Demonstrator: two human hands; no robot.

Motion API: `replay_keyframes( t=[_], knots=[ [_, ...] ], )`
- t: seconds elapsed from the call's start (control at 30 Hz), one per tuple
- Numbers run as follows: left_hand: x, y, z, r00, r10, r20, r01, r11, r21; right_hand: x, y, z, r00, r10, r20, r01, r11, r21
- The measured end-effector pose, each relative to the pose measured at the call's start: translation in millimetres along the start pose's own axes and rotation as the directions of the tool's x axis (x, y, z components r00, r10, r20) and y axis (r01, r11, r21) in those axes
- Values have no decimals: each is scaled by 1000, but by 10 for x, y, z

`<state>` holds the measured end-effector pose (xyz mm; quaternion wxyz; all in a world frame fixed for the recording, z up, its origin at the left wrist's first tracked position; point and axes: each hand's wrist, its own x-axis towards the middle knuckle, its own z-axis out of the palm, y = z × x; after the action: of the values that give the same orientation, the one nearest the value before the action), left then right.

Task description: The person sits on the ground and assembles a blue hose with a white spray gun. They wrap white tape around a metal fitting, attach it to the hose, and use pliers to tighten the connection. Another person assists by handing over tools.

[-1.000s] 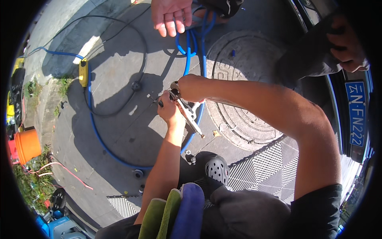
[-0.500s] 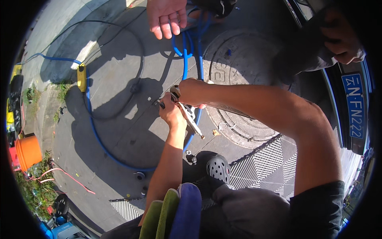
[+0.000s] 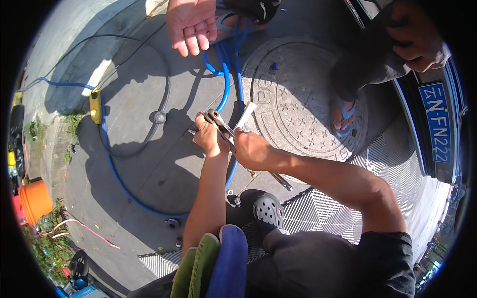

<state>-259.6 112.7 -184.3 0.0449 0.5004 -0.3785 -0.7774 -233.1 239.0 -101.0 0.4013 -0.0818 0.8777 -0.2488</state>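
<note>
My left hand [image 3: 208, 138] is closed around a metal fitting; its fingers hide most of that piece. Closed as well, my right hand [image 3: 252, 150] grips a long steel wrench-like tool [image 3: 227, 132], whose head lies against the fitting by my left thumb. The far end of the tool shows below my right wrist. A white flat piece [image 3: 246, 115] sticks up just beyond my right hand, and a brass-coloured tip shows under it. Behind my hands runs a blue hose [image 3: 227, 92].
Another person's open hand [image 3: 193, 27] reaches in at the top; a second hand [image 3: 422, 37] hangs near the car's bumper. A round manhole cover [image 3: 303, 107] lies right of centre. Small fittings [image 3: 233, 199] rest near my shoe [image 3: 268, 209]. An orange bucket [image 3: 36, 201] stands left.
My right hand has swung from beyond my left hand down to its near right side, with the tool's handle now below the wrist. The other person's hand shifts slightly left.
</note>
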Motion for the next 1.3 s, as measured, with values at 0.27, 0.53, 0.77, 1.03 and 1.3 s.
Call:
replay_keyframes(
  t=[0.27,0.53,0.77,1.03,1.3],
  knots=[
    [311,-23,-223,998,-65,-23,67,986,153,90,161,554,980,-116,-164,51,933,-356],
    [429,267,-325,910,-334,244,293,937,191,689,821,931,714,-544,-441,215,770,-601],
    [383,433,-602,674,-431,600,468,877,105,1259,1204,204,531,-736,-421,265,616,-742],
    [698,614,-613,971,-163,173,153,986,67,677,1435,342,758,-596,-264,295,675,-676],
    [281,721,-292,998,53,-42,-41,965,258,677,390,-449,629,-707,-325,603,707,-369]
  ],
)
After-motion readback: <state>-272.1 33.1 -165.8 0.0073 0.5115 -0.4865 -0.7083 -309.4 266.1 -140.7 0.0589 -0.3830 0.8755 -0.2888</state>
